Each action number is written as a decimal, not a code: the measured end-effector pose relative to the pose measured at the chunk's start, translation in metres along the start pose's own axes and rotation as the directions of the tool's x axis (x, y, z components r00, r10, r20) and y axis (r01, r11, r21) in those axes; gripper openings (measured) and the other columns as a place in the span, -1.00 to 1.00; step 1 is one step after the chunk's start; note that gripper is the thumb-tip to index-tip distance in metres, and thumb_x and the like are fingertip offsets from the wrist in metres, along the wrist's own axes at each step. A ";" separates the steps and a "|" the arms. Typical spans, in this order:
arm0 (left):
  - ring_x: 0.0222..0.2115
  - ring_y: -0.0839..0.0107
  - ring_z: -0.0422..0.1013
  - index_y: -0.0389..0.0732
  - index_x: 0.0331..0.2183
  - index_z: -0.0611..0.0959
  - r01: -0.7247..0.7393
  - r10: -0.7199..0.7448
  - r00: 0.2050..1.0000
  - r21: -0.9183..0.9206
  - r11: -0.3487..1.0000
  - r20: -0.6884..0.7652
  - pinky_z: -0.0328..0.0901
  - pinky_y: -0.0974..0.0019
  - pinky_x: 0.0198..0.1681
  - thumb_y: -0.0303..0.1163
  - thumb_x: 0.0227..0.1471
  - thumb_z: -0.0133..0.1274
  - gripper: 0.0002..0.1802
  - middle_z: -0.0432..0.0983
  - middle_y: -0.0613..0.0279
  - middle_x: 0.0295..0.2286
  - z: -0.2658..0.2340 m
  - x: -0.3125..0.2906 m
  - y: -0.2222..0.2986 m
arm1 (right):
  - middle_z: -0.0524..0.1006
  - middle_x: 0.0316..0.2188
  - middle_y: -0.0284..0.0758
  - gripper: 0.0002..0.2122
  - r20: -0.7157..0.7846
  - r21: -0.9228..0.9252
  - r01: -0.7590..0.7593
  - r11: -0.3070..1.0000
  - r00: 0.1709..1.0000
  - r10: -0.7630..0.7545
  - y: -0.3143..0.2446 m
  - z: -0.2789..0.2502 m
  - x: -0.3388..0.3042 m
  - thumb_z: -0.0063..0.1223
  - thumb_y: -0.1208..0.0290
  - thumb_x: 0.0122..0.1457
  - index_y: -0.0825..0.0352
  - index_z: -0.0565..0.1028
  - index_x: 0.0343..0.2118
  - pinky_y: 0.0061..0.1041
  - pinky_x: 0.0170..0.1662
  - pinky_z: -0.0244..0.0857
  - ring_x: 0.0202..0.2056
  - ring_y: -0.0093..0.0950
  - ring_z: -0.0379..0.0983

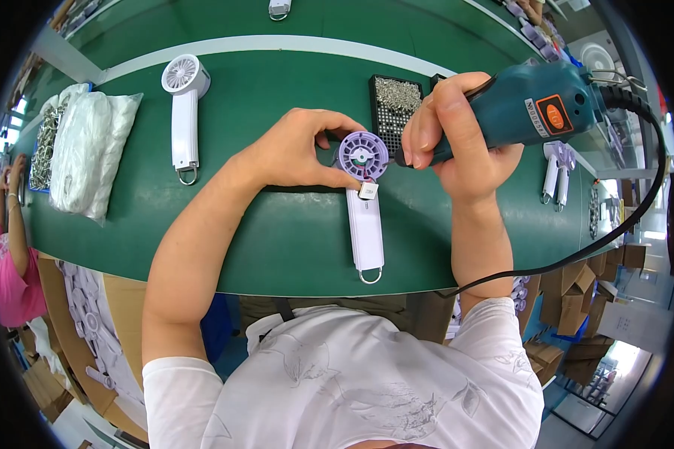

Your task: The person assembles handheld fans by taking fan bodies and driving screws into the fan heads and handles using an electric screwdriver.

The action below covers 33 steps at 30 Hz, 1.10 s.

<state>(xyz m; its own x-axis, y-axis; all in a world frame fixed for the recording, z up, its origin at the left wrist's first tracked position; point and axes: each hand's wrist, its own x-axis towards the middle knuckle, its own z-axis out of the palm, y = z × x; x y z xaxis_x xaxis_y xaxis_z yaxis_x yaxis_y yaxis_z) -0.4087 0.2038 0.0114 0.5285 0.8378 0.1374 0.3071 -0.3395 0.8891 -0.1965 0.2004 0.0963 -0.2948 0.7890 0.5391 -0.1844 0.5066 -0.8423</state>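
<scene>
In the middle of the green bench lies a white handheld fan (365,232), its round lilac head (362,156) uncovered, with wires and a small white block (368,191) at the neck. My left hand (299,150) grips the fan head from the left, thumb and fingers on opposite sides of it. My right hand (460,138) is wrapped round a dark green corded electric screwdriver (535,105), held level with its tip pointing left, close to the right side of the fan head. Whether the tip touches the head I cannot tell. A metal loop (371,276) hangs at the handle's near end.
A black tray of small screws (397,97) sits behind my right hand. To the left are another white fan (185,120), a clear bag of white pieces (93,153) and metal clips (46,146). The screwdriver's black cable (614,232) loops down the right side. Cartons flank me.
</scene>
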 end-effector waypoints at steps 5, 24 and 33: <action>-0.31 0.42 0.52 -0.19 -0.10 0.69 -0.015 0.015 1.000 0.023 1.000 0.003 0.36 0.37 -0.24 -0.17 -0.33 0.52 -0.32 0.68 0.24 -0.27 -0.004 0.001 -0.003 | 0.41 -0.68 -0.27 -0.94 -0.022 -0.018 -0.030 0.999 0.999 0.029 0.005 0.006 -0.001 -0.07 0.60 0.31 0.46 0.41 -0.32 -0.48 -0.67 0.28 -0.75 -0.52 0.31; -0.24 0.38 0.54 -0.23 -0.09 0.68 0.006 -0.006 1.000 0.005 1.000 0.031 0.37 0.34 -0.20 -0.18 -0.33 0.53 -0.30 0.66 0.19 -0.23 -0.003 0.000 0.004 | 0.47 -0.69 -0.29 -0.90 0.006 0.080 -0.150 0.985 0.989 0.150 0.018 0.006 -0.007 0.11 0.56 0.22 0.43 0.44 -0.39 -0.57 -0.69 0.28 -0.71 -0.52 0.42; -0.33 0.44 0.51 -0.22 -0.08 0.68 -0.102 0.101 0.995 -0.086 0.991 -0.008 0.40 0.35 -0.23 -0.14 -0.31 0.51 -0.30 0.66 0.24 -0.28 0.004 -0.003 -0.024 | 0.60 -0.55 -0.25 -0.69 0.336 -0.507 0.358 0.784 0.920 -0.203 -0.061 0.014 -0.013 0.35 0.44 0.06 0.42 0.58 -0.14 -0.54 -0.52 0.38 -0.59 -0.51 0.54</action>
<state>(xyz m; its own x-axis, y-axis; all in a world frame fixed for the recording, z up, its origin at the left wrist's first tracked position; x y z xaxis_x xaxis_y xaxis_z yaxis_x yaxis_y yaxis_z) -0.4141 0.2080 -0.0116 0.5502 0.8026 0.2305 0.1825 -0.3850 0.9047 -0.1941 0.1544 0.1402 -0.5487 0.5059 0.6656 0.2253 0.8562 -0.4650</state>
